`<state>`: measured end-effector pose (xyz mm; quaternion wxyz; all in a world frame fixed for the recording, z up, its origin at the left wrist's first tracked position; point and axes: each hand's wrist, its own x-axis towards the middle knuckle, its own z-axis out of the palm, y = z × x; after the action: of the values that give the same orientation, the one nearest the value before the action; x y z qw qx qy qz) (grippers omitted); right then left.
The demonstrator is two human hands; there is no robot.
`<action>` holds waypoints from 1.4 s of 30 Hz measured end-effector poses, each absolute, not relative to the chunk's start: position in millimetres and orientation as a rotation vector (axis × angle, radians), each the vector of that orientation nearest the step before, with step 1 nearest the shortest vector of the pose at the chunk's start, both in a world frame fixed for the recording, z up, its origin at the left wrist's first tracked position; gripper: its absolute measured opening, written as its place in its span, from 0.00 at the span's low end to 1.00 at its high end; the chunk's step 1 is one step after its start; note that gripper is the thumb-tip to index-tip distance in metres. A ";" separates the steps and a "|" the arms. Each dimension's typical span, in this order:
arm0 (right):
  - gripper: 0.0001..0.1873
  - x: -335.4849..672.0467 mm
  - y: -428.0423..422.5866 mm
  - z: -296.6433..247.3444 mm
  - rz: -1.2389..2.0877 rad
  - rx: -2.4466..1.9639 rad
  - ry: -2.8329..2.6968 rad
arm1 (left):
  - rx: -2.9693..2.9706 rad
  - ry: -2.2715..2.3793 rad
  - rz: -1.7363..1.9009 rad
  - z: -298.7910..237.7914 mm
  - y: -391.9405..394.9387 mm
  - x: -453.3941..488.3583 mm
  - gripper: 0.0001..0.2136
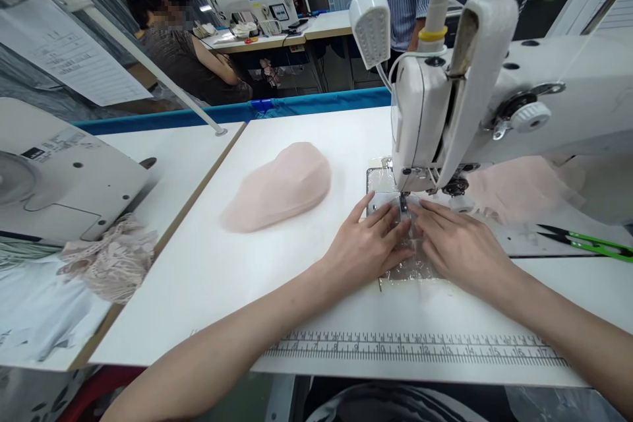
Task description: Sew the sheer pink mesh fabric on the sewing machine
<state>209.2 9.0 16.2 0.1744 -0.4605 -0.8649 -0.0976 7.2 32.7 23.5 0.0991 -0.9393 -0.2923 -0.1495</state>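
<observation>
My left hand (368, 244) and my right hand (457, 244) lie flat side by side on a thin clear piece of material (413, 267) over the needle plate. Their fingertips press it down just in front of the presser foot (403, 203) of the white sewing machine (445, 105). Fingers of both hands are stretched out and hold nothing. A stack of pale pink moulded cups (281, 188) rests on the table to the left of my left hand.
Green thread snips (588, 242) lie right of the machine. Pink fabric (524, 191) sits behind the needle. A printed ruler (420, 346) runs along the front edge. Lace trim (106, 260) and another machine (59, 178) are at the left. Two people are at the back.
</observation>
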 end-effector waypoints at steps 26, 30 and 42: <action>0.23 225.7 3.0 35.3 0.039 -0.889 -2.530 | -2.838 -0.527 -0.743 24.3 31.4 -5.9 0.08; 0.31 225.1 1.5 33.8 -0.011 -0.945 -2.546 | -2.941 -0.717 -0.822 23.1 29.5 -2.6 0.08; 0.11 218.2 -2.3 33.1 -0.327 -0.797 -2.506 | -2.790 -0.662 -0.648 19.7 24.6 -1.5 0.13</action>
<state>218.2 -2.3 33.1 0.2432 -0.2917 -0.9173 -0.1195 -1.5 24.6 19.7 0.1006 -0.9443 -0.2241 -0.2192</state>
